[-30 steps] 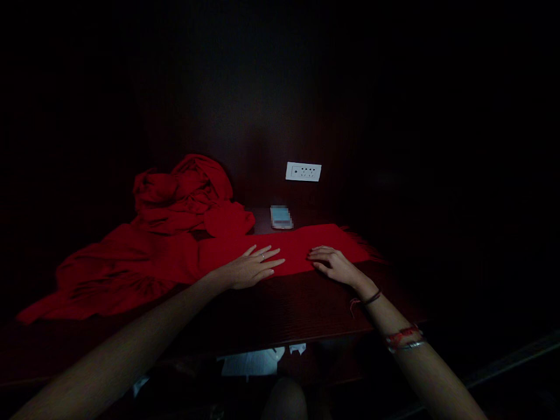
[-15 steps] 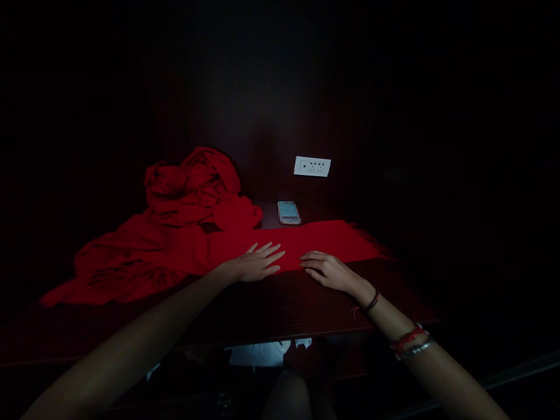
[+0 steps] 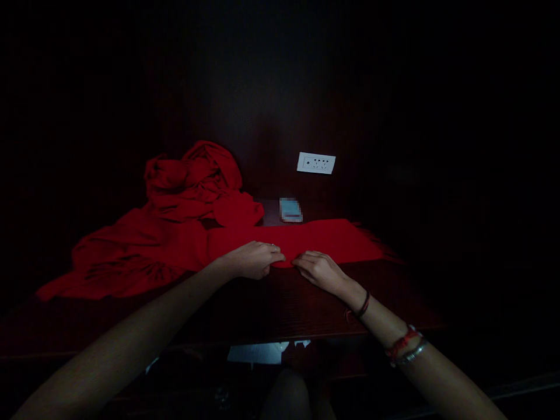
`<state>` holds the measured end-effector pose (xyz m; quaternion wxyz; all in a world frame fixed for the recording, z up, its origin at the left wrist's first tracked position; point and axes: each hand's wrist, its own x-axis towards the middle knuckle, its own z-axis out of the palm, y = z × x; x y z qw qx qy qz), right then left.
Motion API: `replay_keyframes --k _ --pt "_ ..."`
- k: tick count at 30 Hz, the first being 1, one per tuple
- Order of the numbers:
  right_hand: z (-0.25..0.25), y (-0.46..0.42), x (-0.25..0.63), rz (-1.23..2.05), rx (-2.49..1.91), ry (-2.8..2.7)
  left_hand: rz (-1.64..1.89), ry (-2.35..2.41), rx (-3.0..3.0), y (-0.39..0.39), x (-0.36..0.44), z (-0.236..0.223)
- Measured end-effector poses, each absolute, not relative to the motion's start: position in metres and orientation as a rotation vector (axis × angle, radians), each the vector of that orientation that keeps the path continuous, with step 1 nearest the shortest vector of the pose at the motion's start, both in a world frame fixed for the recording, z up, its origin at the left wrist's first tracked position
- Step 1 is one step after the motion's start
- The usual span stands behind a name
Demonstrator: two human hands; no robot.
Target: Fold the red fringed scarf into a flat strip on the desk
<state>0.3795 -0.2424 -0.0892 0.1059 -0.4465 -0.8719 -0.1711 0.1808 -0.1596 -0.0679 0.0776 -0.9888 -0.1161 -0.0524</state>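
A long red scarf (image 3: 324, 236) with fringe at its right end lies as a flat band across the dark wooden desk (image 3: 306, 303). Its left part runs into a rumpled heap of red cloth (image 3: 175, 210). My left hand (image 3: 256, 258) has its fingers curled at the scarf's near edge, pinching it. Close by on the right, my right hand (image 3: 318, 269) also pinches that edge, fingertips together. Only a small gap separates the two hands. A ring shows on my left hand, and bracelets circle my right wrist.
Behind the scarf lies a phone (image 3: 291, 210) with a blurred screen. A white socket plate (image 3: 316, 163) is fixed to the dark back wall. Below the desk's front edge, white paper (image 3: 255, 353) shows on a lower level. The surroundings are very dark.
My left hand has gone from spread flat on the scarf to curled at its near edge. My right hand has moved slightly left and closed its fingertips on the edge.
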Motion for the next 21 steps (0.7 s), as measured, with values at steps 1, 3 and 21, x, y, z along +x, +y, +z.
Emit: replay_keyframes --k 1,3,21 --pt "-0.0896 -0.2418 0.3784 -0.522 -1.322 -2.559 -0.161 -0.358 -2.957 -0.1593 0.1807 -0.0680" --pt "-0.0902 -0.2409 0.3749 -0.572 -1.346 -2.539 -0.169 -0.377 -2.964 -0.1591 0.1804 -0.0684" --pt "-0.0916 -0.2416 0.3686 -0.680 -1.389 -2.453 -0.186 -0.430 -2.829 -0.1680 0.1834 -0.0668"
